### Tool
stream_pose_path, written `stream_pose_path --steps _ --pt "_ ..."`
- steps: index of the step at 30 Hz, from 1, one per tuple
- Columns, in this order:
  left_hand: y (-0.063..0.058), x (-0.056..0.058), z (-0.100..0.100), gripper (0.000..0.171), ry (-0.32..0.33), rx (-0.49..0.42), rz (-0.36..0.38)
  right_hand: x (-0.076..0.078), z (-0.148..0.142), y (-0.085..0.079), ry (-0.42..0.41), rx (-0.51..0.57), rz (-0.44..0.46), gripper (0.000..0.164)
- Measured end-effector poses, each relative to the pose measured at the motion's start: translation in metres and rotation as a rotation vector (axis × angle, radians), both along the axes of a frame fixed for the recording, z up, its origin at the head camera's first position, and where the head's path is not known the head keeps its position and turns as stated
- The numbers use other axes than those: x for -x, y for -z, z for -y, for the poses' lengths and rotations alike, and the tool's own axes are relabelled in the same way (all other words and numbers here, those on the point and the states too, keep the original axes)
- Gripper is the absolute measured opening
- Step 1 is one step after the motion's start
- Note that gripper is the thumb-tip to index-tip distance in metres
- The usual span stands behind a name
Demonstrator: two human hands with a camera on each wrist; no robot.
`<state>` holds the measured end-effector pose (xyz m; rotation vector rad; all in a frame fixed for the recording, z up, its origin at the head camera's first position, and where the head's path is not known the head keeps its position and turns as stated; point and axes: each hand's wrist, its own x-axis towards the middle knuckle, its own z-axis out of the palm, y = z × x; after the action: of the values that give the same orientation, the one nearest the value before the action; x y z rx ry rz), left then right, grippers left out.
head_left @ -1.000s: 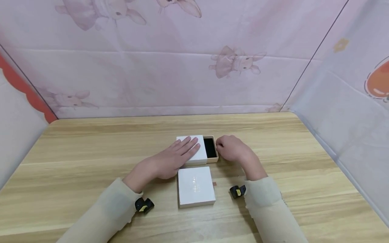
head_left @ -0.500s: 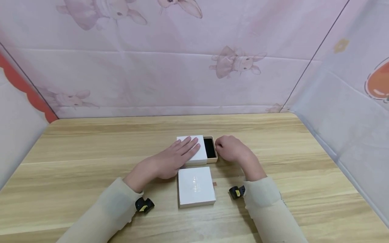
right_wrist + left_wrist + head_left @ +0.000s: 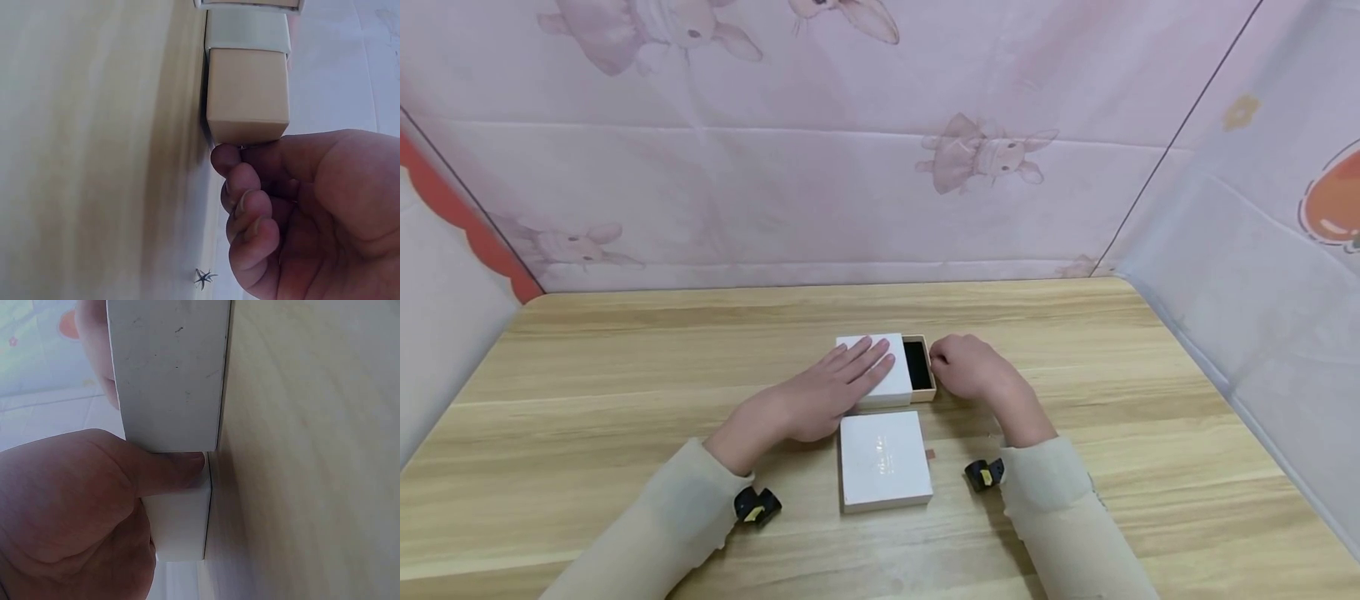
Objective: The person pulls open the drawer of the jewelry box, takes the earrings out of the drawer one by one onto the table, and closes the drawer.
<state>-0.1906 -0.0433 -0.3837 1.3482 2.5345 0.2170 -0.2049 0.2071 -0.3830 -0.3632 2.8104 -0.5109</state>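
A white drawer box (image 3: pixel 891 385) lies on the table, its black-lined tray (image 3: pixel 919 367) part way out to the right. My left hand (image 3: pixel 820 396) rests with straight, spread fingers on the white sleeve. In the left wrist view its thumb (image 3: pixel 181 470) presses the sleeve's near side. At the tray's right end is my right hand (image 3: pixel 973 367), fingers curled. The right wrist view shows its thumb and index fingertips meeting against the tan tray end (image 3: pixel 249 87), seemingly pinching a pull tab that is almost wholly hidden.
A second white box (image 3: pixel 883 458) with gold print lies shut just nearer, a small ribbon tab (image 3: pixel 930 454) on its right side. A small star-shaped item (image 3: pixel 204 278) shows in the right wrist view. Printed cloth (image 3: pixel 812 200) hangs behind the wooden table (image 3: pixel 662 350).
My right hand and the tray have shifted very slightly left, so the tray is a touch further into the sleeve. My left hand has stayed in place.
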Motion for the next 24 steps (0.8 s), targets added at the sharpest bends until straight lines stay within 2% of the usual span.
stream_pose_path --steps 24 --pt "0.0012 0.0001 0.0008 0.063 0.002 0.007 -0.012 -0.0004 0.0030 0.0016 0.004 0.001 -0.006 0.030"
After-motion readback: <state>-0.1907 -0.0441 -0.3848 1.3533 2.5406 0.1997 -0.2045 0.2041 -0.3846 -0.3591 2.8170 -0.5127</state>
